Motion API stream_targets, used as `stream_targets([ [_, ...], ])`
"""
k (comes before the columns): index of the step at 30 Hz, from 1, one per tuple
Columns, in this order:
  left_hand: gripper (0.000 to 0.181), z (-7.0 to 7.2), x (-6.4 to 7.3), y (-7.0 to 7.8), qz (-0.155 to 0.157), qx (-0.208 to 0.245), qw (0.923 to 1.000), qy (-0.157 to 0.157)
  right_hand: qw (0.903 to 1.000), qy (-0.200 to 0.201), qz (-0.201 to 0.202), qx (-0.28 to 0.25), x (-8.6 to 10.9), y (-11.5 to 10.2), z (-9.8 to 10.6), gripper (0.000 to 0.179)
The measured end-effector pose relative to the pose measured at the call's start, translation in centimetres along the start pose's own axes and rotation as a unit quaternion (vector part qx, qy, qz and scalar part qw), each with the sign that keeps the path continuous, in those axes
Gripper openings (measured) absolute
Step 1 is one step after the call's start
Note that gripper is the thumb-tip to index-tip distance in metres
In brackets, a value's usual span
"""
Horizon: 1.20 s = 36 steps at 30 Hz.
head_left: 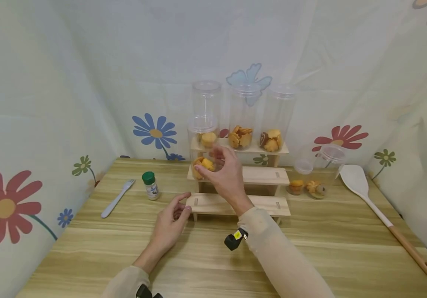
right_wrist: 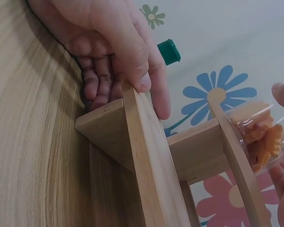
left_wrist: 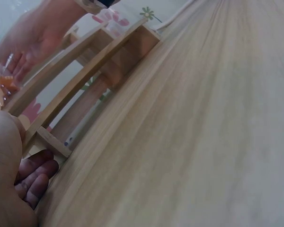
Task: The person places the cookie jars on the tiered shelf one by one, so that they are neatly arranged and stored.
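Observation:
A three-step wooden display rack (head_left: 236,204) stands on the table. My left hand (head_left: 170,219) pinches the left end of its lowest step, thumb at the front edge and index finger along the back edge, as the right wrist view shows. My right hand (head_left: 228,174) reaches over the rack and holds a clear lidded jar of cookies (head_left: 203,164) at the left end of the middle step, thumb on one side and fingers on the other. On the top step are three tall clear jars with cookies: a left jar (head_left: 207,89), a middle jar (head_left: 241,136) and a right jar (head_left: 272,140).
Right of the rack sit a small cookie jar (head_left: 297,186) and a larger one (head_left: 315,188). Beyond them lies a white spatula (head_left: 355,182) with a wooden handle. To the left are a green-capped shaker bottle (head_left: 152,188) and a pale fork (head_left: 118,198). A flowered curtain (head_left: 154,54) surrounds the table.

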State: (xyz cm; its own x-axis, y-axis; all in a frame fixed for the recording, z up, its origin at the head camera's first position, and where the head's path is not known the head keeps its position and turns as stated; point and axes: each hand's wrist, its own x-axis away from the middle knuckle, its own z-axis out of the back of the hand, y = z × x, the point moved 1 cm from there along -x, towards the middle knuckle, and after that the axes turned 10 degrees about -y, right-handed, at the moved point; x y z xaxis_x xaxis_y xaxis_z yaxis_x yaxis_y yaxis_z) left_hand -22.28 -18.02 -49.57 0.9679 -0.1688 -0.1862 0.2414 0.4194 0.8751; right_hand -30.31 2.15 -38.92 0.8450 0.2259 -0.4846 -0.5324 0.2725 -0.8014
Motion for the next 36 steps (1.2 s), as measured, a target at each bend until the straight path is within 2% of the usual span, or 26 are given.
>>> stream_targets([
  [8, 0.042, 0.0, 0.0, -0.1, 0.008, 0.001, 1.0000, 0.000, 0.9992, 0.000, 0.004, 0.039, 0.1, 0.0, -0.1, 0.071],
  [16, 0.043, 0.2, -0.3, 0.2, 0.001, -0.004, 1.0000, 0.001, 0.9990, 0.000, 0.014, 0.042, 0.1, -1.0, 0.6, 0.075],
  [24, 0.043, -0.1, 0.5, -0.1, 0.013, 0.001, 0.9999, -0.005, 0.9995, 0.011, -0.008, 0.027, 2.3, -2.2, 2.5, 0.083],
  [29, 0.043, -0.2, 0.4, -0.2, 0.008, -0.002, 1.0000, 0.002, 0.9991, 0.031, 0.028, 0.013, 3.4, -3.3, 5.3, 0.077],
  [32, 0.042, -0.1, 0.1, 0.0, 0.002, -0.003, 1.0000, 0.004, 0.9973, 0.048, 0.055, 0.010, 4.0, -4.1, 7.8, 0.074],
  [36, 0.042, 0.0, 0.1, 0.0, 0.003, -0.001, 1.0000, 0.001, 0.9951, 0.066, 0.073, -0.010, 5.3, -4.5, 11.5, 0.076],
])
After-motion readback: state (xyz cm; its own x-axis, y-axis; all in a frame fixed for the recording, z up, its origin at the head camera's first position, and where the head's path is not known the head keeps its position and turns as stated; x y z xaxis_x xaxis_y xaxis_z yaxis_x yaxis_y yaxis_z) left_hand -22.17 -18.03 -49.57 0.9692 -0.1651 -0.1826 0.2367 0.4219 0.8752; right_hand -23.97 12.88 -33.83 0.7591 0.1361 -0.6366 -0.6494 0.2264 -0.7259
